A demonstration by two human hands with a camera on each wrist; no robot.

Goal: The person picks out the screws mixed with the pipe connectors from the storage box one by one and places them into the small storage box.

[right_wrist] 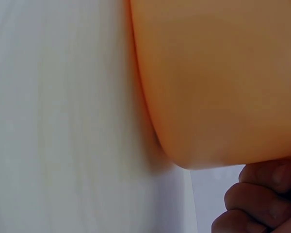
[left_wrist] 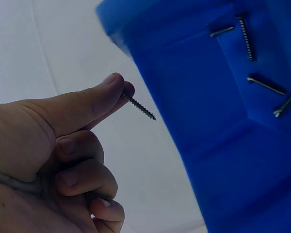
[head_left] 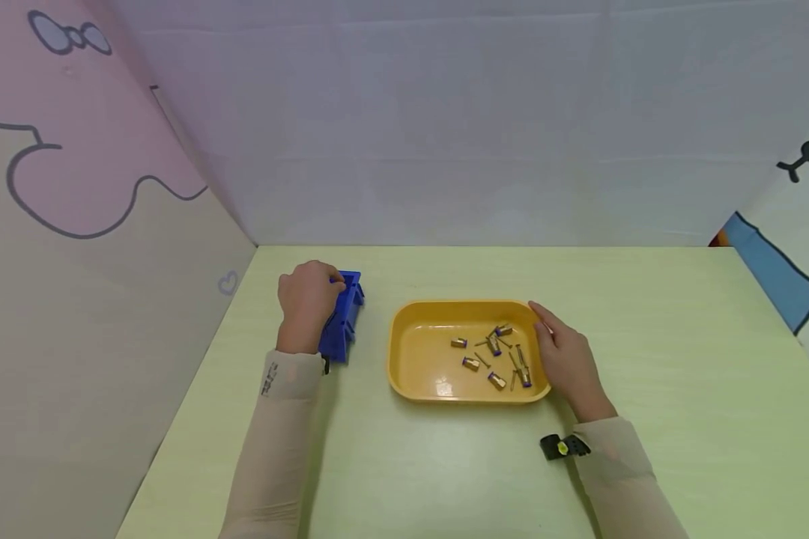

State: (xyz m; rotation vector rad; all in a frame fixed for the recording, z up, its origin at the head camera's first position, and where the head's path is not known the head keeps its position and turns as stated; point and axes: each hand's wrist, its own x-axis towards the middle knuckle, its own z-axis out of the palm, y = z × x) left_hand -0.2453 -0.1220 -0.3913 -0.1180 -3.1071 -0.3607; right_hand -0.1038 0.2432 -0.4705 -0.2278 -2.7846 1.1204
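My left hand (head_left: 308,299) is over a blue plastic bin (head_left: 340,329). In the left wrist view, its thumb and forefinger pinch a small dark screw (left_wrist: 141,108), tip pointing away from the fingers, beside the bin's wall. Several screws (left_wrist: 266,86) lie inside that bin. My right hand (head_left: 569,367) grips the right end of a yellow tray (head_left: 414,355); curled fingers (right_wrist: 264,194) show at the tray's edge in the right wrist view. Several brass fittings (head_left: 470,363) with blue ends and loose screws (head_left: 482,360) lie in the tray's right half.
Both containers stand on a pale green table (head_left: 445,464), the bin to the left of the tray. A white cloth wall (head_left: 431,135) rises behind the table, and a printed panel (head_left: 74,314) borders it at left. A black strap (head_left: 565,447) hangs by the right wrist.
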